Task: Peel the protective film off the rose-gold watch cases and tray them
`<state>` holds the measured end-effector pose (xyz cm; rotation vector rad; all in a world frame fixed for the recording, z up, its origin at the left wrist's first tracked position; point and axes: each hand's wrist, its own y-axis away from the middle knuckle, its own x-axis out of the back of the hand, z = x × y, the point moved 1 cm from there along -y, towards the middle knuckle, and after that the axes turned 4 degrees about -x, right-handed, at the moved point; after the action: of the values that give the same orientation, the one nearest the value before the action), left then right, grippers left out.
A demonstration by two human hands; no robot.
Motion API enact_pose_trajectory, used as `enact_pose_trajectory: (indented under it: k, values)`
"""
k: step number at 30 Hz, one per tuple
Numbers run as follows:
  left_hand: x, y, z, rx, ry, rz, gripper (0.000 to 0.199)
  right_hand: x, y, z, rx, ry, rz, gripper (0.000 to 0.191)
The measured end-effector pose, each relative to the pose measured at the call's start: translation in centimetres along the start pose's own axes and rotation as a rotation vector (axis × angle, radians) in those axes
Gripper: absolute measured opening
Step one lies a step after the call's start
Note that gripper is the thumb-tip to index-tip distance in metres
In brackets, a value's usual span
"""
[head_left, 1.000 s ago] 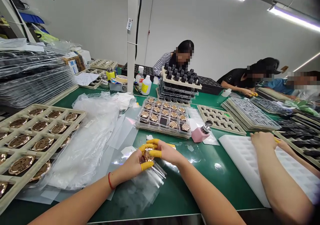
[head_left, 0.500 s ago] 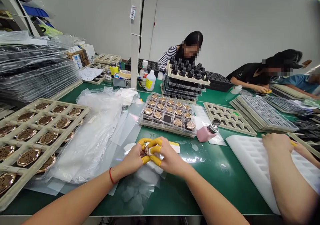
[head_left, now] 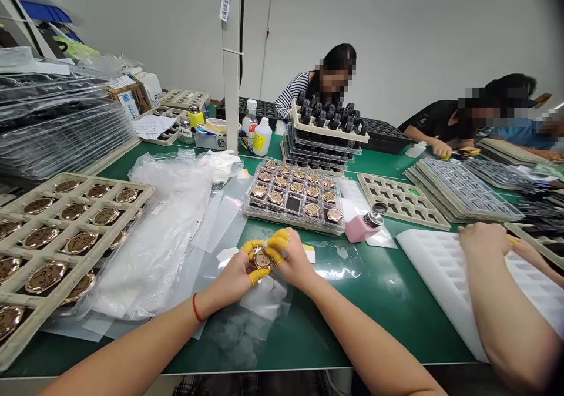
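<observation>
Green table (head_left: 374, 325) spreads across the foreground, near edge cutting low through view, open room right of the hands as far as the white foam tray (head_left: 420, 255). Both forearms angle inward: left hand (head_left: 232, 277) has the round gold piece (head_left: 261, 258) clamped between thumb and fingers, just above the clear film (head_left: 264, 299). Right hand (head_left: 297, 262) bunches its fingertips at the piece's upper right rim; whether they pinch anything, I can't tell. Over left, a beige tray (head_left: 17, 347) runs out of frame; over right, a neighbour's forearm (head_left: 502, 308) hides part of the foam. Beyond, a clear tray (head_left: 286, 222) carries more gold pieces, pink bottle (head_left: 359, 230) just beside it. Farther back, a striped sleeve (head_left: 293, 92) shows, partly blocked by stacked trays (head_left: 312, 152).
</observation>
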<state>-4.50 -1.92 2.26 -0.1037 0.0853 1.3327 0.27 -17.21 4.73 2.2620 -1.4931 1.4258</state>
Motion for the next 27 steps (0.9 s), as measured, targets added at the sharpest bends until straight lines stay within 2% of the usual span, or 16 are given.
enact_pose_trajectory:
  k: [3,6,9,11,13,15,18,21,23,25,27]
  values:
    - [0.6,-0.4,0.0,-0.03,0.044,0.186,0.051,1.2,0.2,1.6,-0.248,-0.074,0.013,0.019]
    - [1.3,-0.8,0.6,-0.074,0.1,0.278,0.053,1.9,1.0,1.8,-0.323,-0.189,-0.144,0.044]
    - [1.7,-0.8,1.1,-0.117,0.12,0.286,0.054,1.7,1.7,1.2,-0.384,-0.313,-0.254,0.047]
    - [1.7,-0.7,1.2,-0.125,0.079,0.28,0.054,1.3,1.7,0.9,-0.499,-0.434,-0.267,0.041]
    - [1.7,-0.5,1.3,-0.132,0.005,0.272,0.054,1.1,1.5,0.8,-0.6,-0.601,-0.29,0.044]
    - [1.7,-0.3,1.5,-0.132,-0.049,0.249,0.053,1.2,1.3,0.7,-0.647,-0.753,-0.351,0.052]
    - [1.6,-0.3,1.9,-0.104,-0.037,0.195,0.054,1.6,1.3,0.7,-0.664,-0.849,-0.477,0.059]
    - [1.6,-0.3,2.0,-0.074,-0.012,0.158,0.052,2.3,1.4,1.1,-0.645,-0.804,-0.554,0.063]
    - [1.5,-0.3,2.0,-0.066,-0.049,0.137,0.05,2.7,1.3,1.5,-0.623,-0.685,-0.487,0.053]
    - [1.5,-0.2,1.9,-0.066,-0.115,0.114,0.048,3.1,1.2,2.0,-0.604,-0.529,-0.372,0.032]
    - [1.5,-0.1,1.8,-0.07,-0.173,0.092,0.048,3.4,1.0,2.3,-0.582,-0.397,-0.327,0.021]
